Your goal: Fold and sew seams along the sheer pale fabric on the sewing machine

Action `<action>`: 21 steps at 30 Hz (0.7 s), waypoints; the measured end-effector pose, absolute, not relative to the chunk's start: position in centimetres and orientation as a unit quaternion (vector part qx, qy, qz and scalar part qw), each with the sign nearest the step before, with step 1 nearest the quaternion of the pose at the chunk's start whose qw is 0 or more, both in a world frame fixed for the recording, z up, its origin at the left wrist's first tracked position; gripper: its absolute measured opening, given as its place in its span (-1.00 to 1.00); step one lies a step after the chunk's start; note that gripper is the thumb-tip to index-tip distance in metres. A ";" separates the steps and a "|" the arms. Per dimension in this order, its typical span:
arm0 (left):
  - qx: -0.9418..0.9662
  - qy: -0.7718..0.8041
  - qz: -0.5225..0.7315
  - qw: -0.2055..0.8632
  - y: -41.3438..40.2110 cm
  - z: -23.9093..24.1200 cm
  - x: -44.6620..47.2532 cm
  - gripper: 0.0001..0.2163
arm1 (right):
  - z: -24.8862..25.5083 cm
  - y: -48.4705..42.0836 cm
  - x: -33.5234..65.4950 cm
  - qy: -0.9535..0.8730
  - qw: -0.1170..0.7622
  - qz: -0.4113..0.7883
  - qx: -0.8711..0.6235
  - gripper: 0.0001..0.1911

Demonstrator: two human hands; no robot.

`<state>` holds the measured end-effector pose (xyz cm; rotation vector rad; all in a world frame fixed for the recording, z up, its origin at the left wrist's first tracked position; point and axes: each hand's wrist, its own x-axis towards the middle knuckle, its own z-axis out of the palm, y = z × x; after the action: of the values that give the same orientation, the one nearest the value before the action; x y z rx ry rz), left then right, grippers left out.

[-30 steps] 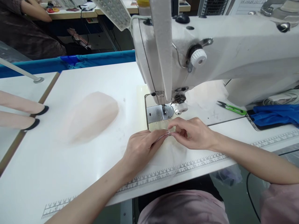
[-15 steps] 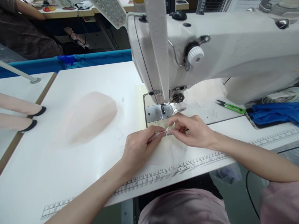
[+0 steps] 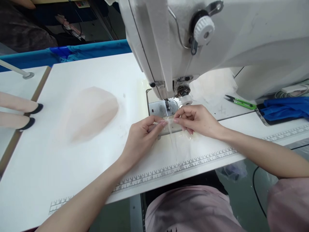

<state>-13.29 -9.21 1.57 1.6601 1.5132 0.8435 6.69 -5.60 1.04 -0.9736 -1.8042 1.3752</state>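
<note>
Head view: the left hand [image 3: 142, 137] and right hand [image 3: 196, 120] each pinch the top edge of a sheer fabric piece [image 3: 177, 141], fingertips almost meeting just near of the needle plate [image 3: 161, 108] of the sewing machine [image 3: 217, 38]. Since the earlier frame both hands have carried the fabric farther, closer to the presser foot. A pale fabric stack [image 3: 89, 112] lies well left; green snips [image 3: 238, 102] lie to the right.

Bright even overhead light, soft shadows, mild glare on table [image 3: 96, 174], edges warped
</note>
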 end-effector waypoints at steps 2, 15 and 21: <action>0.633 0.592 0.321 0.381 -9.1 1.8 -13.3 -0.79 | 1.2 -5.5 6.6 -0.665 0.327 0.563 -0.365 -0.82; 0.603 0.556 0.341 0.458 -8.8 2.1 -13.1 -0.78 | 1.9 -5.5 6.5 -0.562 0.326 0.692 -0.314 -0.77; 0.582 0.557 0.349 0.479 -8.8 2.0 -13.1 -0.80 | 1.6 -5.3 6.6 -0.579 0.336 0.668 -0.325 -0.77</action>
<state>-13.08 -8.76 1.99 1.4206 1.3594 0.8508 6.60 -5.33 1.59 -0.8478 -1.5092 1.7420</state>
